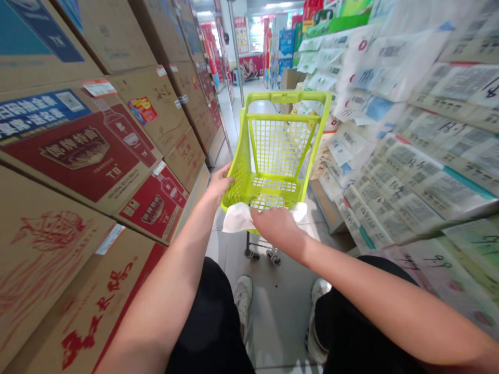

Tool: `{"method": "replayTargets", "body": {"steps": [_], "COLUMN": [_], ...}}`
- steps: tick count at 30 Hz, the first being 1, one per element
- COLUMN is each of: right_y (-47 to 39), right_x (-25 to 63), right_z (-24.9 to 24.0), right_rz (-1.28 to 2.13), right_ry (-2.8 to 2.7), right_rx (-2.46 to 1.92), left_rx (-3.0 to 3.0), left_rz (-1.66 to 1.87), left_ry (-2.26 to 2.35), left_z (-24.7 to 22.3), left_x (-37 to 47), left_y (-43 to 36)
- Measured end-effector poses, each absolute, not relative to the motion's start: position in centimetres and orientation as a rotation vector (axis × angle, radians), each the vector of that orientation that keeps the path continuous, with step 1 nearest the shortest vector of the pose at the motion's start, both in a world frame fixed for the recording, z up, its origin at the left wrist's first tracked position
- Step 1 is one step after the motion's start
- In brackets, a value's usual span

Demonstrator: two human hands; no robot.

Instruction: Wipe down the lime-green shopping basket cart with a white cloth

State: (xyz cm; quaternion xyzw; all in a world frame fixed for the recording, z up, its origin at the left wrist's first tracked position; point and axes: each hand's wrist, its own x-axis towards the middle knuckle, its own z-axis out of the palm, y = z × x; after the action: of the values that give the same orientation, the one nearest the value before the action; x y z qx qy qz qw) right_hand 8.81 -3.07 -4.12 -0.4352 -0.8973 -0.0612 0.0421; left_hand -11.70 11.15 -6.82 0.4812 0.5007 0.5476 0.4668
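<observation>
A lime-green plastic shopping cart (281, 123) stands in front of me in the aisle, its basket showing no goods. My left hand (220, 183) is closed on the rim at the cart's left side, fingers curled over the edge. With my right hand (275, 222) I hold a white cloth (237, 217) against the near rim of the basket. The cloth sticks out on both sides of that hand, and part of it is hidden beneath the fingers. Below the basket, small dark wheels (273, 257) rest on the floor.
Stacked cardboard boxes (89, 145) form a wall on the left. On the right, shelves hold piled packs of tissue paper (405, 182) with handwritten prices. A metal post (237, 57) rises beyond the cart at left. Pale floor tiles (273, 306) run between my shoes.
</observation>
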Motion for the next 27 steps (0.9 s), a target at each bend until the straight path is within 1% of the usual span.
{"method": "replayTargets", "body": {"steps": [7,11,14,15,17,18,21,23,26,27], "right_y": [-2.6,-2.2,-2.3,-2.4,-2.7,-2.8,-2.9,-2.6,-1.8,-1.6], "right_x": [6.7,6.8,7.5,7.7,8.3,8.6,10.1,11.5,14.1,15.0], "right_z": [-4.5,-4.2,-3.8,-3.7,-3.6,-3.5,-3.2,-2.7,-1.3,-0.8], "right_rz": [-0.135,-0.097,-0.089,-0.1,-0.153,-0.189,-0.261,-0.24,-0.197,-0.198], "right_ry": [-2.748,-2.778,-2.792,-2.798,-2.818,-2.828,-2.818,-2.747,-2.545,-2.467], "right_rx": [-1.251,-1.284,-1.33,-1.332,-1.29,-1.247,-1.103,-1.068,-1.179,-1.276], "left_rx": [1.279,1.222,1.33,1.419,1.691,1.828,2.228,2.378,2.43,2.396], "left_rz": [1.391,1.277,1.174,1.149,1.146,1.215,1.231,1.119,0.672,0.52], "left_ry": [1.108,1.161,1.202,1.267,1.537,1.71,1.976,1.872,1.279,1.171], "left_z": [-8.2,-7.2,-6.1,-5.7,-4.9,-4.5,-3.1,-2.3,-1.8,-1.9], "left_x": [-8.1,-10.3,-13.6,-14.7,-16.2,-16.6,-16.0,-14.5,-12.4,-11.9], "left_y": [9.2,10.2,11.3,11.4,11.2,10.8,8.4,6.2,3.3,2.5]}}
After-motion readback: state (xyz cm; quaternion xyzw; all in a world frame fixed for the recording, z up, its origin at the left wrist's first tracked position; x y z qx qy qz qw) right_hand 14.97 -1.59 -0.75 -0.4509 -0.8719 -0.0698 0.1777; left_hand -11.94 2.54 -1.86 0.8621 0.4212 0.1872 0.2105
